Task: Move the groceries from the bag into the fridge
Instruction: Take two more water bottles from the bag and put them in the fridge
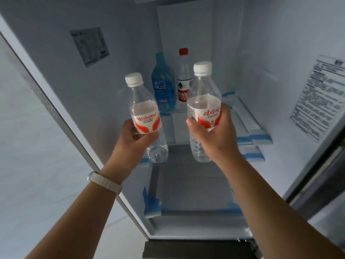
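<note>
Aloft, clear ribbed plastic bottles (146, 121)

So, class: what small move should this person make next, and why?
Probably stand the left bottle and right bottle on the shelf. The left hand and right hand hold them cap-up before it, and it shows bare space in front of the blue bottle and red-capped bottle.
</note>
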